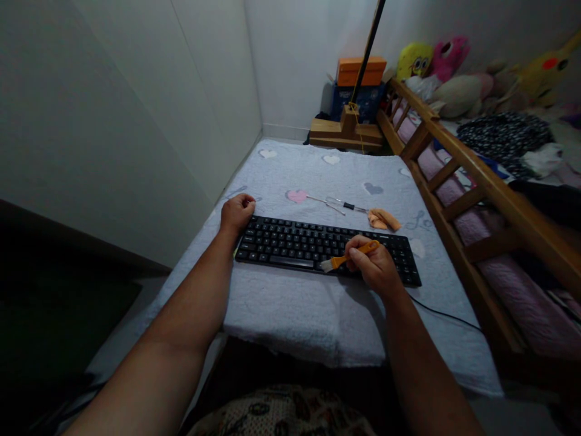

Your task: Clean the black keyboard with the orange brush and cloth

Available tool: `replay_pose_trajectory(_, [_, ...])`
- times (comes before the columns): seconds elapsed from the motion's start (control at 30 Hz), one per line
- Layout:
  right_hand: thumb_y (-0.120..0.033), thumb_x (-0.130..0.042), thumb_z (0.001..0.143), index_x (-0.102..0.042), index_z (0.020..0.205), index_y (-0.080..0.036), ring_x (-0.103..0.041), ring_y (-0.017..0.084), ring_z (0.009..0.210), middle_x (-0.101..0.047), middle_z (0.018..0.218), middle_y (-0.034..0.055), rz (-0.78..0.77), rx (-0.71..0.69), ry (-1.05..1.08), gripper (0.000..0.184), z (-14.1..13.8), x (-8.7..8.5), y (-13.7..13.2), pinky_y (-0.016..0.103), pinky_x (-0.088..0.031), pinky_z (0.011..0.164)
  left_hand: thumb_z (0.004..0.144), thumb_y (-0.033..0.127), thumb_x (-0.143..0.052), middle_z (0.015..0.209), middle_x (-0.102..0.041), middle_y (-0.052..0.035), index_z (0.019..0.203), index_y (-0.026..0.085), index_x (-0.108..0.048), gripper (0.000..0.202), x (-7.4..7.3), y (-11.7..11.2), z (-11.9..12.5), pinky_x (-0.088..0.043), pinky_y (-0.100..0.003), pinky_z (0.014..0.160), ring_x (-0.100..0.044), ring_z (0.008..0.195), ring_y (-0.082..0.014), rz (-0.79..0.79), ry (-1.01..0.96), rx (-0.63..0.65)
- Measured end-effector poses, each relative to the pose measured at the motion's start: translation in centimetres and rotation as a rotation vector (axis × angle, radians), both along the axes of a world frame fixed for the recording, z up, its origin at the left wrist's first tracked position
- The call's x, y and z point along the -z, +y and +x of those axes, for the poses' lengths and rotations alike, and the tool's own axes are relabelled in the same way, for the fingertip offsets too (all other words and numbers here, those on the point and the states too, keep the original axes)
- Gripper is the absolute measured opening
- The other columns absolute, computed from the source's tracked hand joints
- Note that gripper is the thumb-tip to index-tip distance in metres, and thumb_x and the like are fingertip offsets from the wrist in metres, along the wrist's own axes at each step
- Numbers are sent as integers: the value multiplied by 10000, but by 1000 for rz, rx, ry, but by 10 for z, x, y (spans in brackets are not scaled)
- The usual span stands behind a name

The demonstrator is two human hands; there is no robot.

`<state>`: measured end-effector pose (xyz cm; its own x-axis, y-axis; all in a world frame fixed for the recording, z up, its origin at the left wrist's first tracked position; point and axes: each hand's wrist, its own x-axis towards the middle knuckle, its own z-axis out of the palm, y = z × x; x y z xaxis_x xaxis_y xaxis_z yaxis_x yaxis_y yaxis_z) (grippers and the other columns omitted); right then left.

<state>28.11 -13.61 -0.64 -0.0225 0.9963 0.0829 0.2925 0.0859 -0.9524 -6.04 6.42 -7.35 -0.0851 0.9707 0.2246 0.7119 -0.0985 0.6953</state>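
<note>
A black keyboard (295, 243) lies on the cloth-covered table, its long side across my front. My right hand (371, 261) is closed around a small brush (341, 260) with an orange handle and pale bristles. The bristles point left and rest at the keyboard's front row, just right of the space bar. At the far left corner of the keyboard is my left hand (237, 212), its fingers curled in. What those fingers hold, if anything, is hidden. Behind the keyboard lie a thin metal tool with a black grip (348, 206) and a crumpled orange cloth (384, 219).
A light cloth with heart patterns (308, 309) covers the table. The keyboard's cable (447, 315) runs off to the right. A wooden bed rail (458, 160) borders the right side, and a pale wall panel (149, 109) the left. Boxes (361, 72) and a wooden stand (347, 130) are behind.
</note>
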Motion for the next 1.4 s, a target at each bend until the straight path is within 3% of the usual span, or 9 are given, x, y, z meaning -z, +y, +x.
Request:
replay_pose_trajectory(0.17, [-369, -606, 830, -617, 721, -238, -487, 153, 499, -539, 539, -12, 18, 113, -144, 170, 15, -10, -2, 299, -352, 508, 798, 335, -595, 825, -724, -50, 902, 198, -738, 224, 0, 1, 0, -513, -328, 802, -665, 803, -229, -1, 6, 1])
replay_pose_trajectory(0.37, [-360, -621, 829, -612, 715, -250, -476, 173, 487, -497, 545, 5, -3, 219, -114, 158, 37, -4, -3, 331, -342, 495, 799, 332, -601, 824, -720, -43, 900, 200, -742, 218, 1, 1, 0, -517, -328, 813, -664, 804, -228, -7, 15, -7])
replay_pose_trajectory(0.5, [-398, -639, 840, -609, 723, -253, -483, 170, 482, -506, 556, 8, -20, 167, -26, 189, 33, -4, -3, 330, -349, 485, 791, 332, -603, 824, -715, -46, 896, 200, -739, 217, 2, 2, 0, -514, -335, 818, -664, 804, -233, 1, 7, -1])
replay_pose_trajectory(0.67, [-393, -632, 836, -616, 738, -245, -505, 159, 497, -543, 546, -2, -32, 125, -78, 179, 29, -8, -3, 305, -364, 495, 798, 337, -603, 822, -720, -44, 894, 204, -738, 212, 3, 2, -1, -515, -334, 816, -665, 803, -232, 0, -3, 0])
replay_pose_trajectory(1.03, [-315, -598, 835, -604, 725, -241, -502, 170, 484, -516, 536, -3, -77, 254, -185, 133, 62, -19, -10, 306, -357, 474, 794, 359, -588, 814, -715, -46, 888, 211, -731, 226, 1, 1, 0, -506, -334, 798, -665, 793, -231, -2, 1, 3])
replay_pose_trajectory(1.23, [-434, -675, 916, -671, 908, -222, -604, 183, 574, -639, 677, 15, -54, 239, -167, 212, 81, -33, -10, 301, -449, 538, 793, 358, -593, 826, -734, -46, 879, 214, -733, 218, -3, -2, 1, -518, -336, 822, -671, 803, -234, -12, 17, -13])
replay_pose_trajectory(1.4, [-630, -762, 882, -680, 959, -218, -660, 197, 620, -703, 739, 37, -8, 268, -85, 428, 82, -29, 3, 323, -526, 564, 793, 333, -607, 812, -743, -38, 867, 220, -733, 185, -8, -5, 4, -534, -327, 822, -675, 797, -235, -19, 16, -19])
